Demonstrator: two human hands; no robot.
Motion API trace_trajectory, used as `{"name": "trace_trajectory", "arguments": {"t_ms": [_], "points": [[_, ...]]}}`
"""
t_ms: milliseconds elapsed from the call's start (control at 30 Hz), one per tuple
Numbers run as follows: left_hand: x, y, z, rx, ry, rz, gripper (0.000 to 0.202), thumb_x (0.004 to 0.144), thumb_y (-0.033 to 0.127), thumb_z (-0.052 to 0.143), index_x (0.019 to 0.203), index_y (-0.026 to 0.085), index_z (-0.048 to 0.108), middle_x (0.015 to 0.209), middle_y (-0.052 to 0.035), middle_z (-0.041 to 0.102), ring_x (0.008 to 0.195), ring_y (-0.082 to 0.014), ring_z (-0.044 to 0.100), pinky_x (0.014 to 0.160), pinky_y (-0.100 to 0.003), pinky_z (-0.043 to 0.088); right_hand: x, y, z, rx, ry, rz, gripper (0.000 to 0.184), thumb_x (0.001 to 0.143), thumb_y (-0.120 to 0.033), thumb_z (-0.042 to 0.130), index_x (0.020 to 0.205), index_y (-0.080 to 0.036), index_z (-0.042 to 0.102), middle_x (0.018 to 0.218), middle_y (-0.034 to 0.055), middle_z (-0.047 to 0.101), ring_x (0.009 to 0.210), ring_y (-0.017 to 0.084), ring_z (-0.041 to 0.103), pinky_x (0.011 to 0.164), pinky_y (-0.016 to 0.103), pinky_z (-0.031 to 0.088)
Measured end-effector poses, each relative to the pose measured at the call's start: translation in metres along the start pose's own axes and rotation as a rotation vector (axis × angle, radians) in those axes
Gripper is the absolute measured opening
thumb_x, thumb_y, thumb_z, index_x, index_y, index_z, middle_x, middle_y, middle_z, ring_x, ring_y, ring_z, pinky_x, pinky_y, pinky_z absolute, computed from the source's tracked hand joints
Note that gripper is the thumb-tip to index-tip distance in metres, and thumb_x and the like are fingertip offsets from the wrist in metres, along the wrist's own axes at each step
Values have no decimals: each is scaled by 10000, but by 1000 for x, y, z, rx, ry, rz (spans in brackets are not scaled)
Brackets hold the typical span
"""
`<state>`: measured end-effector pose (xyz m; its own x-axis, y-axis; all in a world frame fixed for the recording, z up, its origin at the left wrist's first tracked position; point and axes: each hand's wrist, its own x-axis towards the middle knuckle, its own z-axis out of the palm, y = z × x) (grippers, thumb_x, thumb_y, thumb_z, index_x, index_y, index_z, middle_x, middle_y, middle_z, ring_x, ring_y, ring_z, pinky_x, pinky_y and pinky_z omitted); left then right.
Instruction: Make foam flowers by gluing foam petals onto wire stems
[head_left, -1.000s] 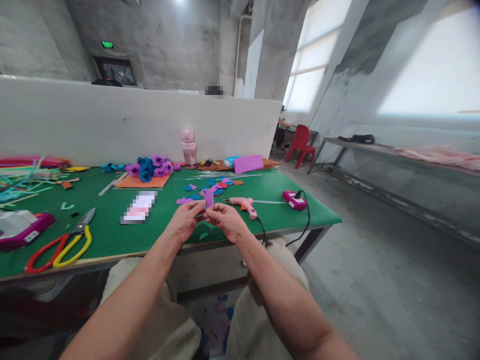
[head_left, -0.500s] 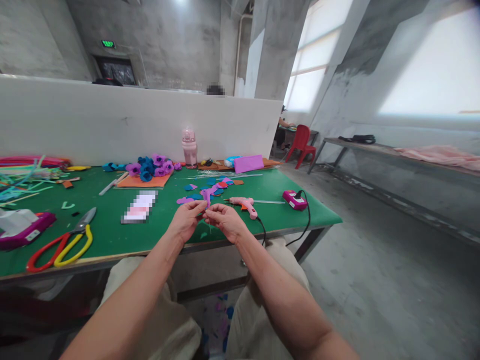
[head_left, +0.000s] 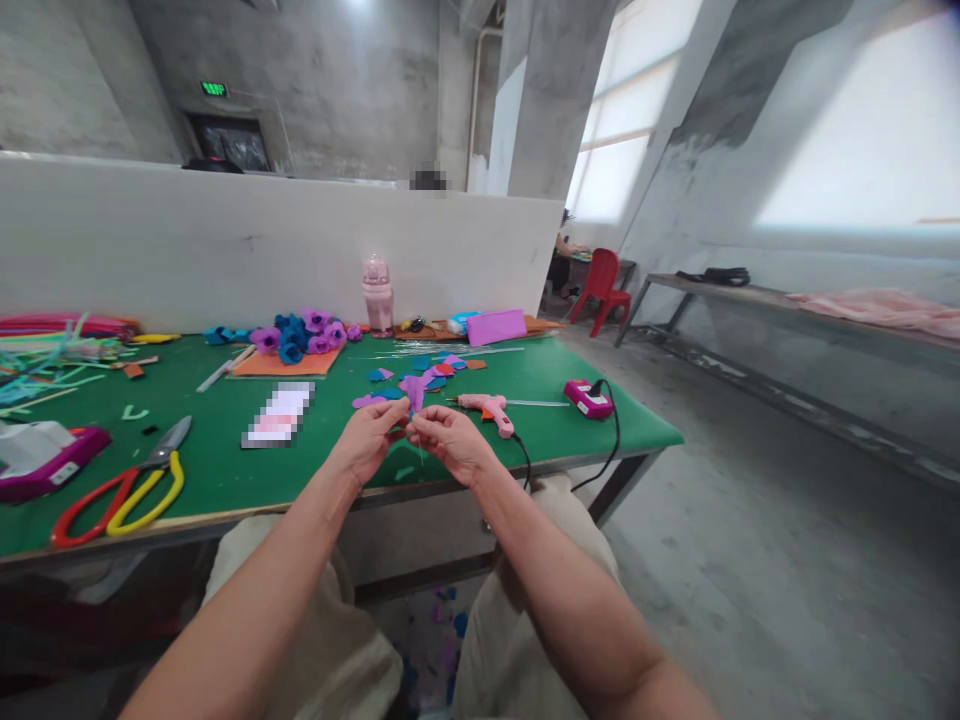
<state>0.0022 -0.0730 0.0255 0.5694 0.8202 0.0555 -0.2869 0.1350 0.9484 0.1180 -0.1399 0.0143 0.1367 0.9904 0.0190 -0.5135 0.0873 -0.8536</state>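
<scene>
Near the table's front edge, my left hand [head_left: 373, 436] and my right hand [head_left: 448, 438] meet with fingertips pinched together. Between them is a purple paper petal [head_left: 414, 390] on a thin wire stem [head_left: 421, 455] that points down. The fingers cover the join, so how it is shared between the hands is partly hidden. Loose purple, blue and red petals [head_left: 437, 376] lie just behind. Right of my right hand rests a pink glue gun [head_left: 487, 408] on its side, with a clear glue stick [head_left: 540, 404] behind it.
The green table [head_left: 217, 480] bears red-and-yellow scissors [head_left: 146, 485], a blurred phone-like card [head_left: 279, 415], finished purple and blue flowers [head_left: 300, 335], a pink bottle [head_left: 378, 297] and a magenta power box [head_left: 589, 399] with a black cord. A white partition [head_left: 285, 235] stands behind.
The purple petal looks slightly wider and more turned towards me. Both hands stay in nearly the same place; the view has shifted very slightly.
</scene>
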Motion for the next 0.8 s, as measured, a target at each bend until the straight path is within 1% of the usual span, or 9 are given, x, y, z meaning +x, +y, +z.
{"name": "trace_trajectory", "arguments": {"t_ms": [100,200,433,800], "points": [[-1,1,0,16,-37,-9,230,602,334,717,635,123,629,564,13,555,552,-88,498,561,-230,423,0,0,0,-2,-14,9,296,512,-286,781,677,-143,581,644,-16,643,560,65,573,608,205,431],[-1,0,1,18,-17,-16,234,574,323,735,661,124,650,562,8,568,539,-87,497,553,-231,421,0,2,-1,-5,-28,22,296,517,-292,779,681,-144,582,650,-14,645,558,64,572,609,207,429],[-1,-1,1,-45,14,-22,211,541,282,757,642,128,654,562,10,572,525,-78,497,539,-222,413,0,1,0,-9,-35,31,286,521,-294,776,675,-145,585,658,-13,646,571,68,577,624,213,429],[-1,-1,1,-78,-7,-38,203,548,275,752,634,138,629,564,26,552,524,-77,492,531,-220,408,0,2,-1,-22,-34,28,300,514,-309,779,684,-151,588,656,-16,640,574,70,576,608,205,425]]}}
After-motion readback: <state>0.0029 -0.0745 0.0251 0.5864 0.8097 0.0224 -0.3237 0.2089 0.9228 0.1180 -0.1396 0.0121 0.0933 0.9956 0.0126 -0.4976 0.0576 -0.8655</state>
